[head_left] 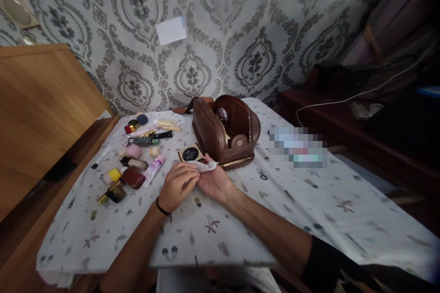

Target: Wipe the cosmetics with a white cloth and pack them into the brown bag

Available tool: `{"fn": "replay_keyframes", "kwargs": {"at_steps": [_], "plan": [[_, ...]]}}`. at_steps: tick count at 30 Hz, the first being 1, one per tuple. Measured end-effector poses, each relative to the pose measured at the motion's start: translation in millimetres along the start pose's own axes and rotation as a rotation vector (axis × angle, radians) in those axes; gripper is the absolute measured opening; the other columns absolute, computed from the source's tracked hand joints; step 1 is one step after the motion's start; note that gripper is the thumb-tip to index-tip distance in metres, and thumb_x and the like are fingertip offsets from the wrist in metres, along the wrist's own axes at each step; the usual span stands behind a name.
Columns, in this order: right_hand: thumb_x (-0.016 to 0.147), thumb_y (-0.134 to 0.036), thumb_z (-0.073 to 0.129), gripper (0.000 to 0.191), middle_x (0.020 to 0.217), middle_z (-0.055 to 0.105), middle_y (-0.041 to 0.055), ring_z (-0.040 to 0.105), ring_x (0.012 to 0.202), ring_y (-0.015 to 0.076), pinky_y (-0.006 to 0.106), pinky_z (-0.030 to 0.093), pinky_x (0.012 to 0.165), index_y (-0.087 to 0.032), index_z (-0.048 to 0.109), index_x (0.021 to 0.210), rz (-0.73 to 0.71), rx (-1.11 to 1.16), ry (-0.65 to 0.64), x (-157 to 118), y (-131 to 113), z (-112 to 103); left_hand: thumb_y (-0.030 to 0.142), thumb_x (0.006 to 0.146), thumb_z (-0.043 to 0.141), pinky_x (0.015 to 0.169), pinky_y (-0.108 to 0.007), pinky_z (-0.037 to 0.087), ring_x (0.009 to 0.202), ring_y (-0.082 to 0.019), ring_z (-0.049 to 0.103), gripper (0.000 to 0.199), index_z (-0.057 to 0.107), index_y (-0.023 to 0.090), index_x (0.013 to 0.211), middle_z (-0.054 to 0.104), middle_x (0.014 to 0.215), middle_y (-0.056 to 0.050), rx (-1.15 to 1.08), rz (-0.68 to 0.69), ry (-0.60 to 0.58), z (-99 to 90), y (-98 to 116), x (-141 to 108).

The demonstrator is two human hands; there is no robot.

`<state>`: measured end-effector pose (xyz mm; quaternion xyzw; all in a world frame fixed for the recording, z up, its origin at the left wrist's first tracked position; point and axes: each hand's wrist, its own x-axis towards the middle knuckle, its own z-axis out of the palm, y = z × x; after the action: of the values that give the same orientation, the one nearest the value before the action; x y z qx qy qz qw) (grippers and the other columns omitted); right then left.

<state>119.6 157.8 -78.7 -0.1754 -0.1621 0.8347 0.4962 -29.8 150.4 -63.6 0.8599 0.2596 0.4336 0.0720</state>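
Note:
A thin white tissue [206, 166] lies across the fingers of my right hand [217, 184], which is turned palm up. My left hand [179, 184], with a black band at its wrist, presses its closed fingers on the tissue's near side. Just beyond both hands is a square gold compact [190, 153] with a round black centre; whether any finger touches it is hidden. Behind stands a brown leather toiletry bag [209, 132], unzipped and gaping, with a small round-lidded item [222, 114] inside.
Left of my hands lie several cosmetics, among them a pink tube [154, 169], a dark red bottle [133, 177], a black-and-gold bottle [116, 191] and a green bottle [140, 141]. A blurred-out object [298, 147] lies right. A wooden panel [48, 110] borders the left side.

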Motion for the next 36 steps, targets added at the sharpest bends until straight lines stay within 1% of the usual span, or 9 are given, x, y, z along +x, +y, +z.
{"fn": "replay_keyframes", "kwargs": {"at_steps": [3,6,12,17,20,24,28,33,36], "plan": [[0.101,-0.046,0.043,0.045,0.071,0.071,0.0034,0.065,0.068,0.0158,0.028,0.056,0.071,-0.018,0.064,0.073,0.009,0.013,0.001,-0.2,-1.5,0.9,0.016,0.091,0.060,0.084,-0.038,0.053,0.089,-0.019,0.067,0.010,0.068,0.020,0.087,0.073,0.086,-0.006,0.033,0.009,0.024,-0.8,1.6,1.2],[0.100,-0.046,0.046,0.042,0.069,0.070,0.0024,0.065,0.067,0.0154,0.027,0.056,0.070,-0.018,0.063,0.072,-0.017,0.022,0.002,-0.8,-1.4,1.7,0.017,0.091,0.059,0.083,-0.038,0.052,0.087,-0.019,0.066,0.012,0.066,0.020,0.081,0.071,0.081,-0.005,0.056,-0.010,0.031,-2.3,2.4,1.4],[0.100,-0.041,0.045,0.034,0.076,0.072,0.0043,0.067,0.071,0.0175,0.029,0.055,0.068,-0.017,0.065,0.086,0.002,0.084,0.051,-1.4,0.3,2.4,0.021,0.092,0.057,0.075,-0.034,0.049,0.082,-0.019,0.060,0.016,0.059,0.020,0.077,0.064,0.077,-0.004,0.106,-0.104,0.087,-6.1,2.0,1.0],[0.099,-0.042,0.043,0.032,0.091,0.075,0.0074,0.069,0.083,0.0189,0.034,0.054,0.083,-0.017,0.062,0.105,0.022,0.094,0.011,-2.4,1.7,4.7,0.028,0.093,0.058,0.076,-0.033,0.047,0.084,-0.019,0.056,0.010,0.059,0.021,0.086,0.060,0.082,-0.003,0.188,-0.281,0.155,-10.1,-3.8,-0.9],[0.098,-0.043,0.045,0.033,0.097,0.075,0.0086,0.069,0.090,0.0195,0.037,0.052,0.090,-0.017,0.061,0.111,0.037,0.089,-0.018,-3.5,1.6,5.0,0.030,0.094,0.054,0.079,-0.033,0.047,0.087,-0.019,0.056,0.010,0.058,0.020,0.092,0.059,0.088,-0.004,0.150,-0.365,0.188,-12.0,-6.5,-2.5],[0.098,-0.043,0.045,0.032,0.095,0.074,0.0082,0.068,0.089,0.0188,0.036,0.052,0.086,-0.017,0.062,0.104,0.056,0.093,-0.047,-4.7,0.0,4.9,0.032,0.094,0.054,0.086,-0.035,0.050,0.098,-0.020,0.057,0.015,0.057,0.019,0.102,0.059,0.099,-0.007,0.039,-0.470,0.230,-10.6,-8.3,-4.5],[0.095,-0.038,0.053,0.023,0.091,0.074,0.0060,0.067,0.089,0.0174,0.033,0.052,0.088,-0.018,0.065,0.098,0.033,0.107,-0.077,-6.1,-0.9,6.6,0.035,0.093,0.057,0.085,-0.031,0.053,0.109,-0.021,0.058,0.028,0.051,0.019,0.115,0.059,0.114,-0.009,-0.175,-0.602,0.247,-6.0,-11.6,-6.3],[0.089,-0.028,0.065,0.018,0.095,0.074,0.0056,0.067,0.096,0.0179,0.035,0.051,0.097,-0.017,0.066,0.102,0.013,0.076,-0.087,-8.8,1.8,8.0,0.039,0.093,0.057,0.095,-0.034,0.048,0.108,-0.021,0.059,0.034,0.050,0.019,0.120,0.061,0.112,-0.008,-0.252,-0.672,0.221,-3.7,-19.0,-7.3],[0.084,-0.023,0.070,0.020,0.100,0.075,0.0042,0.067,0.096,0.0177,0.035,0.052,0.094,-0.019,0.065,0.103,0.004,0.045,-0.067,-10.7,2.1,8.4,0.041,0.092,0.058,0.098,-0.035,0.047,0.109,-0.021,0.059,0.036,0.053,0.019,0.120,0.063,0.112,-0.007,-0.235,-0.690,0.236,-3.7,-21.4,-7.7]]}}
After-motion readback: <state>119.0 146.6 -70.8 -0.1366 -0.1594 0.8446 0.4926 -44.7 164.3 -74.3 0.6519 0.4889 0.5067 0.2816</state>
